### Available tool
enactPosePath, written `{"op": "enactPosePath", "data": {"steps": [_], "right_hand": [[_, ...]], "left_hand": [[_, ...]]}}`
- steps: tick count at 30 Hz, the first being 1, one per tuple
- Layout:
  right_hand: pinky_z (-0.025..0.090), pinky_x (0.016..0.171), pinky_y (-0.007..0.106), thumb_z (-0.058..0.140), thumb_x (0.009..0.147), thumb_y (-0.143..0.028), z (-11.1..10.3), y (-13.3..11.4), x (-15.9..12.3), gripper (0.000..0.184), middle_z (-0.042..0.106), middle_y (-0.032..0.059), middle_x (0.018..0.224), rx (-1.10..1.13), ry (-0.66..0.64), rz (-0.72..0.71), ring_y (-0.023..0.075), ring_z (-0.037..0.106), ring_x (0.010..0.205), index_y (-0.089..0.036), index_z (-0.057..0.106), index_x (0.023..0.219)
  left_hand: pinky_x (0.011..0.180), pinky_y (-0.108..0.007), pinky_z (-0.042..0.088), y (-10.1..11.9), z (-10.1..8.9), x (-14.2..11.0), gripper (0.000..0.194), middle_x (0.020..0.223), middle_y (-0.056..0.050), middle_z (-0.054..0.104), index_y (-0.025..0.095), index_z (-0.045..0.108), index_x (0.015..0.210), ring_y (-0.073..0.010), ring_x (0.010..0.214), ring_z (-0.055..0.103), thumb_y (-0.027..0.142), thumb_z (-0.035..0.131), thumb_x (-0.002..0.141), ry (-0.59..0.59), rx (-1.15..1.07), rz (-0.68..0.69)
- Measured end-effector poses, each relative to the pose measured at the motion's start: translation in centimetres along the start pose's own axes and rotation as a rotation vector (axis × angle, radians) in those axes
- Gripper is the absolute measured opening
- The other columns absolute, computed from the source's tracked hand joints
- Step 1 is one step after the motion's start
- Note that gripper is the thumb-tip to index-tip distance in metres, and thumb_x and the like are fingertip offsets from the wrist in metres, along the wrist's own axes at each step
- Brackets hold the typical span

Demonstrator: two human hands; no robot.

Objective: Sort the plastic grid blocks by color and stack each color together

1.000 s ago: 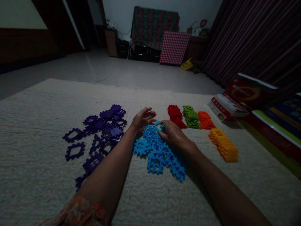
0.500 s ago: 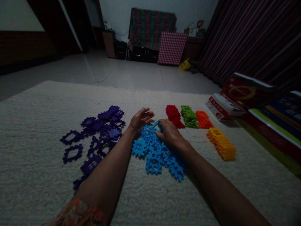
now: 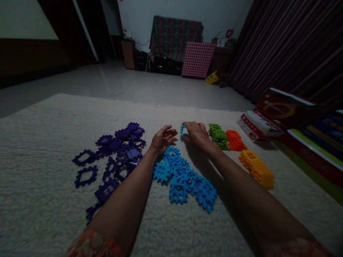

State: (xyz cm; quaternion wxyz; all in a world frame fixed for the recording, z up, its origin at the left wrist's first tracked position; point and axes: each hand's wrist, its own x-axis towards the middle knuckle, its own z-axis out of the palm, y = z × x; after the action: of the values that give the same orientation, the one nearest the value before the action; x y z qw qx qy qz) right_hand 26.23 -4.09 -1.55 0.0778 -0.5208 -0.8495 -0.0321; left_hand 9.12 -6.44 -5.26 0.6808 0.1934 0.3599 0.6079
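Note:
A loose pile of light blue interlocking plastic tiles point(image 3: 178, 191) lies on the mat between my forearms. My right hand point(image 3: 197, 134) is closed on a blue frame-shaped tile point(image 3: 183, 130), held beyond the pile. Behind that hand the red tiles point(image 3: 205, 129) are mostly hidden. My left hand point(image 3: 163, 138) hovers at the far left edge of the blue pile, fingers apart and holding nothing. Dark purple tiles point(image 3: 107, 190) are spread to the left, partly covered by my left forearm.
Right of the red tiles are rows of green tiles point(image 3: 218, 136), orange tiles point(image 3: 235, 140) and yellow tiles point(image 3: 257, 168). Boxes point(image 3: 261, 125) stand along the right side of the pale mat point(image 3: 53, 142). Farther off are a tiled floor and a cloth-draped cabinet.
My right hand has lifted a blue tile off the pile and moved it away from me, toward the red tiles. My left hand stays open near the pile. The view has shifted slightly.

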Motion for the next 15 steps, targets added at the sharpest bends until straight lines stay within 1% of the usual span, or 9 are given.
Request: {"op": "enactPosePath", "data": {"steps": [3,6,9,12,15], "right_hand": [[0.024,0.113,0.058,0.054,0.089,-0.014,0.0,-0.6,1.3,0.049,0.059,0.0146,0.141,-0.095,-0.029,0.026,0.0339,0.042,0.134,-0.016,0.051,0.137],[0.016,0.115,0.061,0.049,0.091,-0.012,0.6,-1.2,2.0,0.044,0.06,0.0133,0.141,-0.141,-0.044,0.054,0.033,0.038,0.138,-0.018,0.053,0.134],[0.014,0.116,0.063,0.049,0.092,-0.013,1.3,-1.4,2.8,0.038,0.06,0.0144,0.139,-0.14,-0.041,0.049,0.0342,0.037,0.14,-0.017,0.057,0.129],[0.013,0.116,0.065,0.05,0.092,-0.014,1.9,-1.3,3.5,0.032,0.062,0.0167,0.135,-0.122,-0.036,0.045,0.0367,0.037,0.139,-0.016,0.061,0.122],[0.013,0.117,0.065,0.051,0.091,-0.012,2.3,-1.6,3.4,0.029,0.055,0.0185,0.143,-0.056,0.017,0.04,0.0374,0.037,0.14,-0.016,0.063,0.117]], "left_hand": [[0.078,-0.033,0.054,0.0,0.0,0.1,0.025,0.087,-0.01,0.071,0.016,0.066,0.096,-0.0232,0.09,0.07,0.038,0.068,0.084,-0.011,-0.003,0.004],[0.075,-0.032,0.055,0.0,0.0,0.0,0.022,0.086,-0.009,0.071,0.016,0.065,0.094,-0.0214,0.085,0.07,0.036,0.065,0.086,-0.018,-0.002,0.006],[0.078,-0.032,0.055,0.1,0.1,-0.1,0.022,0.086,-0.009,0.071,0.017,0.066,0.094,-0.0223,0.089,0.07,0.036,0.066,0.084,-0.02,0.016,0.001],[0.082,-0.035,0.055,0.1,0.1,-0.1,0.025,0.089,-0.01,0.071,0.017,0.066,0.094,-0.0249,0.096,0.07,0.038,0.071,0.081,-0.029,0.033,0.001],[0.084,-0.036,0.054,0.0,0.0,-0.1,0.029,0.092,-0.011,0.072,0.017,0.065,0.095,-0.0264,0.1,0.069,0.04,0.072,0.079,-0.027,0.027,0.009]]}}
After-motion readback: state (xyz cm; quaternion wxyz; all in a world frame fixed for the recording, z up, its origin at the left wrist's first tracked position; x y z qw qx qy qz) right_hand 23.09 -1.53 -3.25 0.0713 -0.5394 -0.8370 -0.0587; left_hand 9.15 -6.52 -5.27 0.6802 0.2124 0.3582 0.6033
